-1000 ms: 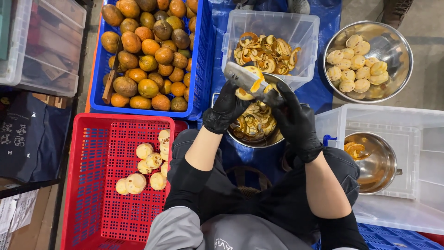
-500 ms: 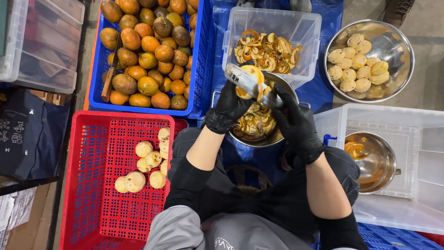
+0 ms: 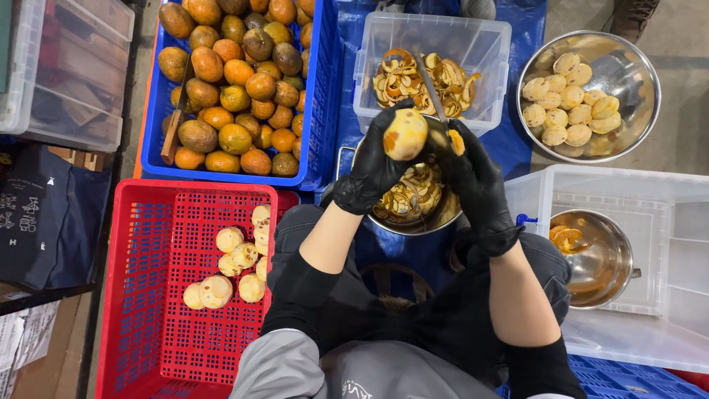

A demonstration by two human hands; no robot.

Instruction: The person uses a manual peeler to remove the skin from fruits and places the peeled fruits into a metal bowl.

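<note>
Left hand in black glove [image 3: 377,166], centre of frame, fingers closed around a round, mostly peeled yellow-orange fruit [image 3: 405,134], held just above the steel bowl of curled peel strips [image 3: 413,201]. Right hand in black glove [image 3: 476,181] grips a thin-bladed knife [image 3: 430,87]; the blade points to the upper centre of frame, its base right beside the fruit. The exact contact point is hidden by the gloves.

How to do this step well, in my judgement:
- Keep the fruit over the bowl so peel drops in, not onto the blue tarp [image 3: 517,140].
- Turn the fruit with the left fingers and hold the knife nearly fixed: shallow angle, thin cut, no flesh lost.
- Keep the left thumb behind the edge. Wet gloves slip.
- An orange patch remains on the right side of the fruit; clear it before letting go.

Around the hands:
- Blue plastic crate of unpeeled brown-orange fruit [image 3: 236,89], upper left.
- Red plastic mesh crate [image 3: 148,310], lower left, with a few pale peeled fruits [image 3: 233,262].
- Clear plastic tub of orange peel [image 3: 432,70], upper centre.
- Large steel bowl of pale peeled fruit [image 3: 587,96], upper right.
- Small steel pot [image 3: 602,258] inside a clear bin, right edge, with some peel in it.
</note>
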